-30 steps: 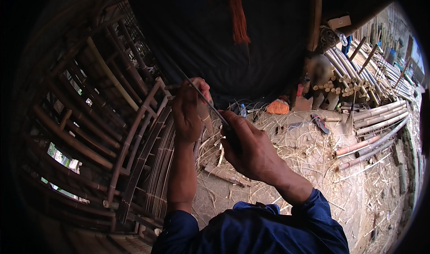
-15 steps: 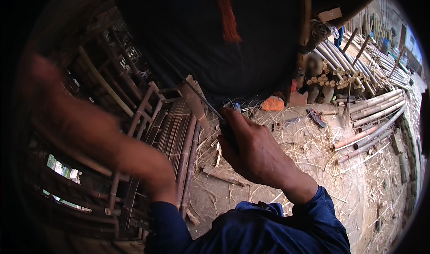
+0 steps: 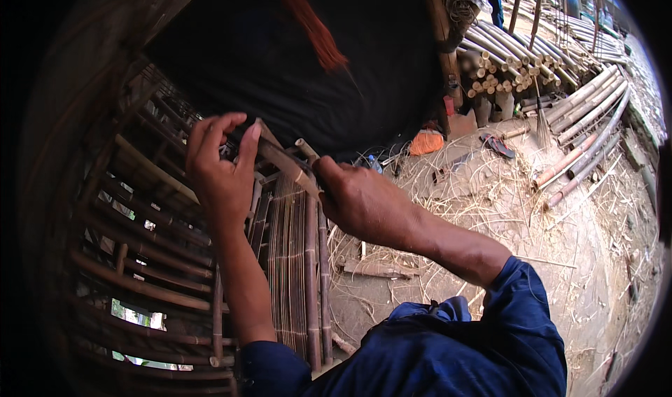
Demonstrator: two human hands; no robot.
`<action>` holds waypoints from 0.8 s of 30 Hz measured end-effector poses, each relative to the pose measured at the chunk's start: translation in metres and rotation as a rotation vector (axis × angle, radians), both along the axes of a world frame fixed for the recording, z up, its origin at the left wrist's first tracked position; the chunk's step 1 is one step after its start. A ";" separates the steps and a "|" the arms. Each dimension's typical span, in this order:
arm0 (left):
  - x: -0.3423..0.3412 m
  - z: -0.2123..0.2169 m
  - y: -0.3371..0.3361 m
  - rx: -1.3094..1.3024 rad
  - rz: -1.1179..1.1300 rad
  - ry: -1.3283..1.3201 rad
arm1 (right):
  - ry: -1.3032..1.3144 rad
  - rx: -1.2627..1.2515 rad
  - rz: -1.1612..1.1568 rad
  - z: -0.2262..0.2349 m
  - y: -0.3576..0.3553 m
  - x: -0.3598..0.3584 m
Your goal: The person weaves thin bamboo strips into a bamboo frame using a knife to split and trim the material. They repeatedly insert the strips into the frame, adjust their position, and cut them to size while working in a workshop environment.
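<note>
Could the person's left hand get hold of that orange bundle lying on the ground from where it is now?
Probably not. The left hand is up at the bamboo frame, pinching a strip, while the orange bundle lies on the ground well beyond the right hand, which sits between them.

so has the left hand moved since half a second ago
Yes. The left hand has come back in from the left across the bamboo frame to the stick.
</note>
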State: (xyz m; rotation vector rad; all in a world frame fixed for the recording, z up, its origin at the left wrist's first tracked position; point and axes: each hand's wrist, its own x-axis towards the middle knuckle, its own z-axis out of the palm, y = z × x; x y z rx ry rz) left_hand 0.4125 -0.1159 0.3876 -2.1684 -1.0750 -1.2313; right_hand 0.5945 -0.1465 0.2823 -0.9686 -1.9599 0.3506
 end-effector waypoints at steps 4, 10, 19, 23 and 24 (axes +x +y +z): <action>-0.018 -0.025 0.007 -0.031 -0.117 -0.249 | -0.240 0.022 -0.134 0.014 -0.003 -0.001; -0.017 -0.027 0.015 -0.025 -0.117 -0.352 | -0.043 0.003 0.142 -0.020 0.035 -0.011; -0.043 -0.080 0.034 -0.249 -0.238 -0.637 | -0.061 -0.277 0.094 -0.109 0.058 -0.069; -0.055 -0.090 0.045 -0.133 -0.277 -0.687 | 0.047 -0.269 0.160 -0.109 0.056 -0.084; -0.057 -0.087 0.046 -0.104 -0.292 -0.691 | 0.071 -0.391 0.231 -0.100 0.054 -0.085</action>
